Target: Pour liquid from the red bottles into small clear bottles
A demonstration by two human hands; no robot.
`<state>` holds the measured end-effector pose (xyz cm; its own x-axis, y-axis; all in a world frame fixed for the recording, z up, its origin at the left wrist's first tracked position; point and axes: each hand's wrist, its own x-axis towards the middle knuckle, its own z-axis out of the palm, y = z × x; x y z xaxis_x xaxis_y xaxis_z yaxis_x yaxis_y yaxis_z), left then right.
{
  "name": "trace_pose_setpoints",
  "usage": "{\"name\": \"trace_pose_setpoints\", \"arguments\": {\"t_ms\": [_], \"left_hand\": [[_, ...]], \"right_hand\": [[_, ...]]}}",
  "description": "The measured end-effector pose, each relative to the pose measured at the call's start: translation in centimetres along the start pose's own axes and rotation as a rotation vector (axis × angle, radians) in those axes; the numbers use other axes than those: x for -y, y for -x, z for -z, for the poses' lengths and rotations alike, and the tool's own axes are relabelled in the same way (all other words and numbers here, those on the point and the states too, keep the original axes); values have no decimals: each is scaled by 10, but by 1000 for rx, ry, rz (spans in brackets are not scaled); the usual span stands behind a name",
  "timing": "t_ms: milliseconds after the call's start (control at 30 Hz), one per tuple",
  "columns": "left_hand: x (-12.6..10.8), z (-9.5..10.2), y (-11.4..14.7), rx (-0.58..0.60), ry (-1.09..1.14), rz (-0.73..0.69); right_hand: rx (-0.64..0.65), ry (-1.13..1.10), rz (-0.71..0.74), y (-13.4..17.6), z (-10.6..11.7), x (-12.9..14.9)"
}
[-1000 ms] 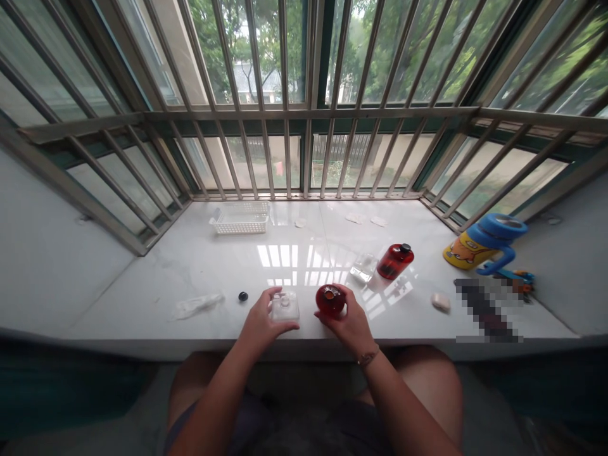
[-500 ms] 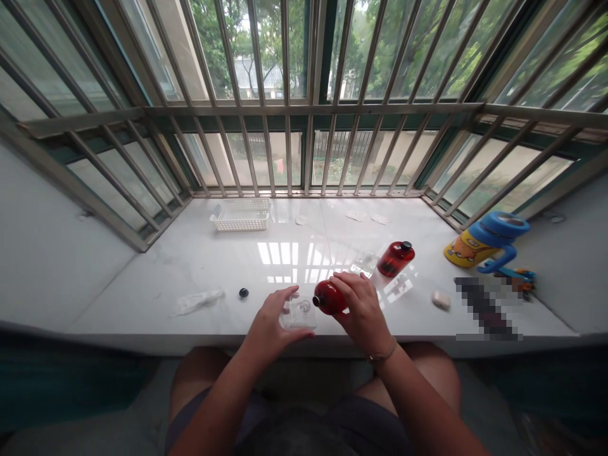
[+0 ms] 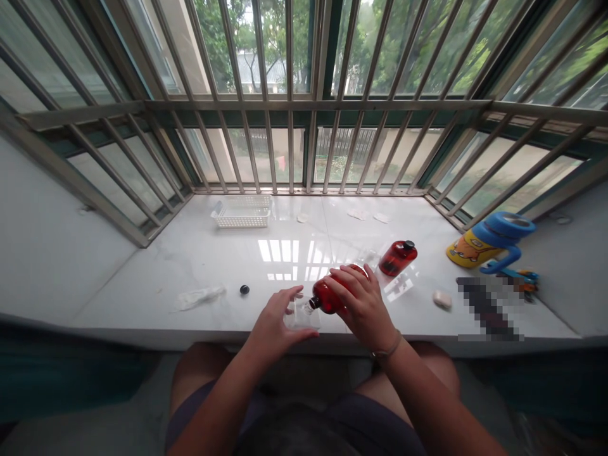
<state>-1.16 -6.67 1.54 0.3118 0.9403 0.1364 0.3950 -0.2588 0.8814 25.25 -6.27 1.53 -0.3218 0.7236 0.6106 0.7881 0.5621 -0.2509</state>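
My right hand (image 3: 363,303) is wrapped round a red bottle (image 3: 325,295), tipped to the left with its uncapped dark neck low. That neck is over a small clear plastic container (image 3: 301,318) near the counter's front edge. Thumb and fingers of my left hand (image 3: 274,322) curve round the container from the left and steady it. Whether liquid is running from the bottle is hard to make out. A loose black cap (image 3: 244,290) lies left of my left hand. Beyond my right hand is a second red bottle (image 3: 398,258), with a black cap on.
A white perforated basket (image 3: 242,218) sits at the back left of the white counter (image 3: 156,278). Crumpled clear plastic (image 3: 202,297) lies left. To the right are a blue-and-yellow jug (image 3: 489,240), a pale lump (image 3: 442,299) and a blurred dark item (image 3: 487,307). Window bars close the back.
My right hand has tipped the red bottle further, bringing its mouth down over the clear container. My left hand stays round the container.
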Motion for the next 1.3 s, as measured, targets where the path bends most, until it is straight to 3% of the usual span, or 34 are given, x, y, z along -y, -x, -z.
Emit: {"name": "trace_pose_setpoints", "arguments": {"t_ms": [633,1300], "left_hand": [[-2,0,-1,29,76,52],[0,-1,-1,51,85,63]], "right_hand": [[-26,156,107,-10,5,6],[-59,181,140,-12,8,9]]}}
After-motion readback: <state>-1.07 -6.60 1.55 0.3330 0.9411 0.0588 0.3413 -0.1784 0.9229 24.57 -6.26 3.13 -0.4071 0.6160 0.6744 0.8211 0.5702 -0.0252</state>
